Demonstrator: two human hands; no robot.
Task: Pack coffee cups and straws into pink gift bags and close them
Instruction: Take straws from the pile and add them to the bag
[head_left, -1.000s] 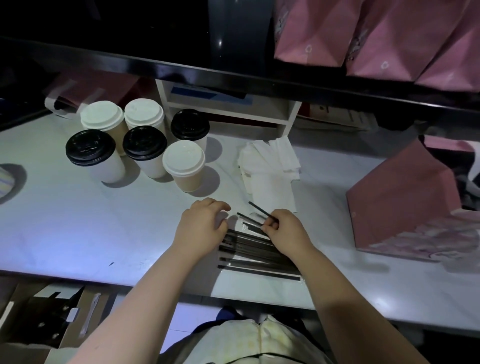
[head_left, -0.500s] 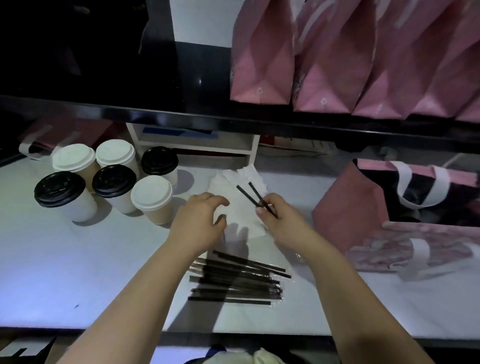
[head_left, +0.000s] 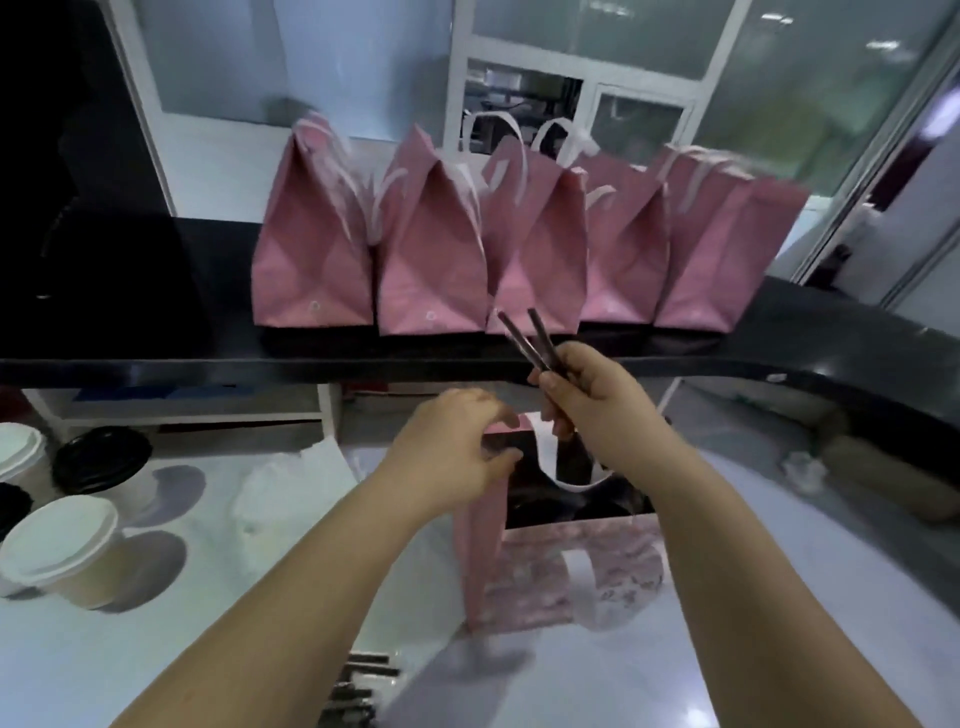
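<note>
A: Which items are pink?
B: The row of bags (head_left: 530, 249), plain pink with white handles, on a glossy black shelf (head_left: 156, 364). The open bag (head_left: 571, 577) has a plain pink side, a marbled pink-and-white front and a dark interior.
A: And the rest?
B: The two straws (head_left: 524, 338) are black. White-lidded cup (head_left: 62, 540), beige body. Black-lidded cup (head_left: 101, 460), white body. The table (head_left: 130, 665) is white.

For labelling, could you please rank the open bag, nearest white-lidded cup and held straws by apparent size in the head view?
Largest first:
open bag
nearest white-lidded cup
held straws, partly inside the right hand
</note>
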